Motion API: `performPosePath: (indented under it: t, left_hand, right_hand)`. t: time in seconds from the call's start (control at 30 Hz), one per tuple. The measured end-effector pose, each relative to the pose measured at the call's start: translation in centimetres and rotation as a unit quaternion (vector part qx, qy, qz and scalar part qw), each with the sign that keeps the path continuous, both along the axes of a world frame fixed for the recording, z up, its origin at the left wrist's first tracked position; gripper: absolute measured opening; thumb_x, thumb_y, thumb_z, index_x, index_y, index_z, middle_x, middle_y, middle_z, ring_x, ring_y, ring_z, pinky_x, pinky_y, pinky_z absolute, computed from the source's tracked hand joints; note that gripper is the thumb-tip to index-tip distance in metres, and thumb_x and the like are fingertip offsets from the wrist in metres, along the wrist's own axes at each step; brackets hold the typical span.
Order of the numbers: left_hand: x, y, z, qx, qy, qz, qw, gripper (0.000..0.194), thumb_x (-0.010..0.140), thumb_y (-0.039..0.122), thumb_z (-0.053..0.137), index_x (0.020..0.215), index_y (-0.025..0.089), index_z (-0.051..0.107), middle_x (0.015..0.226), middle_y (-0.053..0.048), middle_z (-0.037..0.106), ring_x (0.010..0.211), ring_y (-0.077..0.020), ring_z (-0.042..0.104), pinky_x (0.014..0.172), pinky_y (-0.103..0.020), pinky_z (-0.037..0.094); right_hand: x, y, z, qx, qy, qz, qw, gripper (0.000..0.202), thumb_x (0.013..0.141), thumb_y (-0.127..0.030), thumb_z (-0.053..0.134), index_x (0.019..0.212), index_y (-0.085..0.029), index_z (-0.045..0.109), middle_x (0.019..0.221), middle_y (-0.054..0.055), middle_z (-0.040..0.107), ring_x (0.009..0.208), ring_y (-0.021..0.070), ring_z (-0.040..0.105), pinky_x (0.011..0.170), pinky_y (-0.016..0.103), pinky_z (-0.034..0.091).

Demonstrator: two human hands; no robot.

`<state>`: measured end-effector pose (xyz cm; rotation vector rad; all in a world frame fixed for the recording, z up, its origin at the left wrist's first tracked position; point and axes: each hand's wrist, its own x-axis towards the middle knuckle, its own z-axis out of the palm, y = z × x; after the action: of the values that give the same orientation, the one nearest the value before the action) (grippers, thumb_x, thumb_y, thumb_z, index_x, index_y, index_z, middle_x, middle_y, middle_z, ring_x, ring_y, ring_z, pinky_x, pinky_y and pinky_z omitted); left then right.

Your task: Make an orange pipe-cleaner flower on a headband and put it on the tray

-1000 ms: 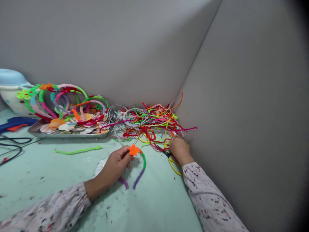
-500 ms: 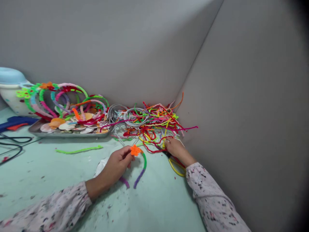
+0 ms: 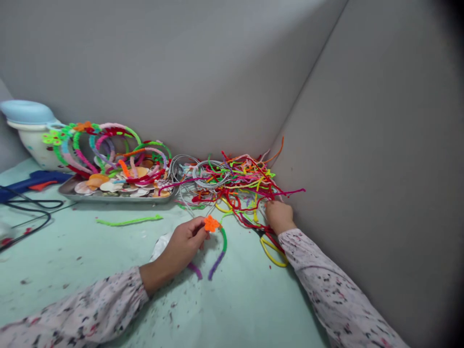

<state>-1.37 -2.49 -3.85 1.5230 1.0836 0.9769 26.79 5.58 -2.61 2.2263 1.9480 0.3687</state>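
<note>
A fuzzy headband (image 3: pixel 224 240) in green and purple, with an orange flower (image 3: pixel 211 223) on it, is pinched in my left hand (image 3: pixel 184 242). Its two ends point down toward the table. My right hand (image 3: pixel 280 216) is at the right edge of a tangled pile of coloured pipe cleaners (image 3: pixel 246 176), its fingers curled down; what they hold, if anything, is hidden. Just below that hand lie scissors with yellow handles (image 3: pixel 272 251), partly under red pipe cleaners. Coiled grey wire (image 3: pixel 212 174) rests on the pile's left part.
A metal tray (image 3: pixel 119 199) holds shells and several fuzzy headbands (image 3: pixel 78 145). Left of it are a blue glue gun (image 3: pixel 27 183) with a black cable and a white container with a light blue top (image 3: pixel 38 140). One green pipe cleaner (image 3: pixel 129 222) lies in front. Grey walls stand behind and right.
My right hand has moved right and slightly up along the pile's edge, away from the yellow pipe cleaner. The view has shifted a little left. My left hand still holds the headband.
</note>
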Motion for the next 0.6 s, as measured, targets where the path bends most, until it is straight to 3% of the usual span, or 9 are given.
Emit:
performPosePath:
  t: [0.33,0.6]
  left_hand:
    - [-0.1,-0.2,0.0,0.003,-0.001,0.001,1.0,0.013,0.081,0.022,0.045,0.071,0.018,0.052,0.062,0.005,0.049,0.053,-0.0093,0.044,0.051,-0.02,0.033]
    - [-0.1,0.0,-0.3,0.012,0.002,0.005,1.0,0.013,0.081,0.023,0.044,0.072,0.018,0.053,0.063,0.005,0.051,0.053,-0.0101,0.045,0.05,-0.021,0.033]
  right_hand:
    - [0.3,1.9,0.1,-0.053,-0.031,0.058,0.996,0.027,0.081,-0.005,0.045,0.089,-0.005,0.071,0.088,0.023,0.07,0.094,0.0267,0.066,0.081,0.035,0.045]
    - [0.9,1.3,1.0,-0.051,0.029,0.081,0.995,0.024,0.078,-0.005,0.047,0.09,-0.001,0.068,0.086,0.027,0.068,0.092,0.0299,0.065,0.079,0.037,0.044]
